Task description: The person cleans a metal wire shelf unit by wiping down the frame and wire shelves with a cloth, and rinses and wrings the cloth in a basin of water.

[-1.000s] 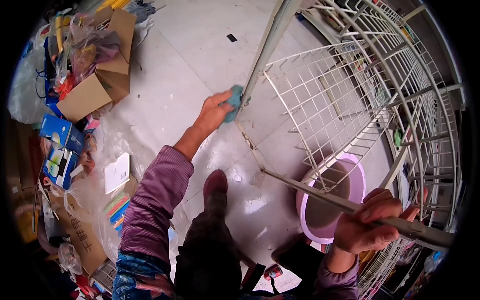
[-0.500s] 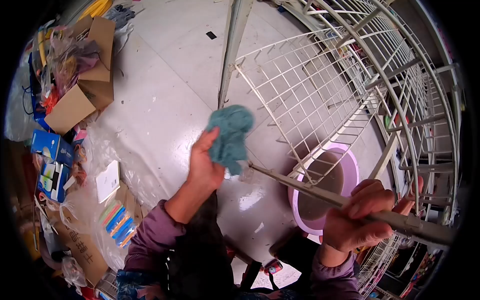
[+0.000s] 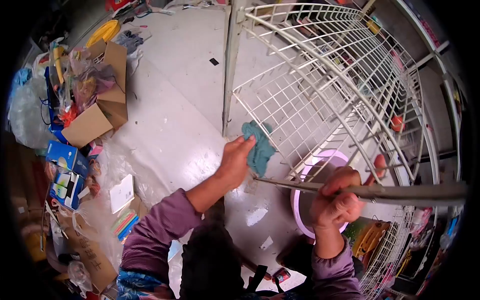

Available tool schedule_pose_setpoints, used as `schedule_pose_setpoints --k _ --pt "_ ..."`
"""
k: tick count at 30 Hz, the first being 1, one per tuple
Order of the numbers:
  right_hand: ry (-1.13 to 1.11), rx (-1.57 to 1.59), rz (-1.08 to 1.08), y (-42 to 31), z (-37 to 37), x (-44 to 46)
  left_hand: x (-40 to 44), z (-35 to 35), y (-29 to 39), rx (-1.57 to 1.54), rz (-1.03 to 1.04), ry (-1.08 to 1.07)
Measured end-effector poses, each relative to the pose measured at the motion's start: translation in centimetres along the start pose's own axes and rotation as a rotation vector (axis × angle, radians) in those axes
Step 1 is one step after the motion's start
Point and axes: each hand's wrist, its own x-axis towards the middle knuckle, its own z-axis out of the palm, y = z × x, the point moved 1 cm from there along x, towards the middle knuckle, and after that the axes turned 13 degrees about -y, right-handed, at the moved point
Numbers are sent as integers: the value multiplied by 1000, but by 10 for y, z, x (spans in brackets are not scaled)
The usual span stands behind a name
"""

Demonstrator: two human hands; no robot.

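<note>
A crumpled teal cloth [image 3: 260, 151] is gripped in my left hand [image 3: 236, 161], up against the near corner of a white wire rack [image 3: 290, 95]. My right hand [image 3: 338, 196] is closed around a long pale metal bar [image 3: 410, 194], which runs from the rack's corner toward the right edge. Behind my right hand, partly covered by it, a pink basin [image 3: 298, 210] with murky water stands on the floor. An upright metal post [image 3: 229, 75] rises just beyond the cloth.
To the left stands an open cardboard box [image 3: 114, 80] full of plastic-wrapped goods. Blue boxes [image 3: 67, 160], a white notepad [image 3: 121, 194] and clear plastic sheeting lie nearer. Shelving with goods lines the right side. A small black item [image 3: 214, 61] lies on the floor.
My left hand has carried the cloth to the right, onto the rack's edge. The view has shifted, and my right hand still holds the bar.
</note>
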Motion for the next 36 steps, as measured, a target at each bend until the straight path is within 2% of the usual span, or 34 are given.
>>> schedule_pose_setpoints --k 4,6,8,12,13,17,18,20,21,22,23,24,26,27,28,29,30,32,33,34,35,36 --pt "-43 153 -113 10 0 -5 -39 12 23 321 -190 34" --pt "-64 201 -95 10 -2 -8 -51 11 37 309 -159 50" --pt "-100 150 -85 4 -6 -6 -68 33 59 110 -50 126" --pt "-205 84 6 -14 -19 0 -93 86 71 -26 31 129" --pt "-246 193 182 -30 -28 1 -101 103 74 -37 36 117" --pt "-129 37 29 -51 -65 -28 -129 133 50 -45 -15 -31" --pt "-193 88 27 -55 -70 -42 -137 144 38 -75 -44 -62" --pt "-489 19 123 -77 -78 -55 -151 160 13 -56 -86 -122" --pt "-476 9 120 -80 -79 -62 -159 173 1 -85 -186 -65" --pt "-469 137 208 -79 -79 -72 -164 181 -7 -118 -285 -2" --pt "-463 268 295 -76 -79 -77 -164 182 -12 -118 -287 -10" --pt "-462 264 293 -73 -85 -78 -162 181 -19 -96 -329 -94" --pt "-300 403 702 -57 -104 -82 -154 178 -21 -72 -369 -176" --pt "-206 469 682 -43 -111 -85 -146 175 -13 196 -398 -200" --pt "-118 735 786 -46 -118 -76 -139 171 -7 465 -420 -224" --pt "-38 743 801 -42 -125 -70 -129 163 -7 470 -209 -222" --pt "43 750 816 -36 -132 -64 -118 160 -10 469 -208 -225" --pt "101 711 697 -24 -142 -46 -98 157 -6 914 437 -32" --pt "144 683 608 -23 -142 -32 -88 155 -10 919 433 -44" --pt "156 680 614 -22 -140 -21 -81 155 -15 1106 554 -22" --pt "93 498 497 -22 -135 -9 -78 156 -19 1292 681 3" --pt "30 320 374 -23 -128 0 -77 158 -20 1298 684 -2"
